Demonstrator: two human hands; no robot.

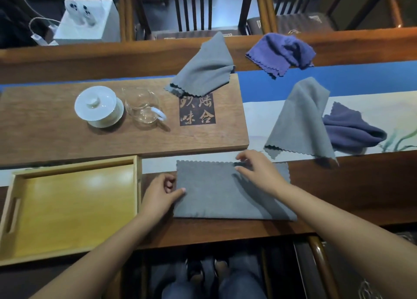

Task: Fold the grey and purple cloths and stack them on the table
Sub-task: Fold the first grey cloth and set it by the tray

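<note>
A soft grey cloth [225, 192] with scalloped edges lay folded into a flat rectangle on the dark wooden table [349, 185]. The left hand [161, 193] pinched its left edge; the right hand [257, 170] pinched its far edge. Beyond lay two crumpled grey cloths [300, 120] and two purple cloths [282, 50].
</note>
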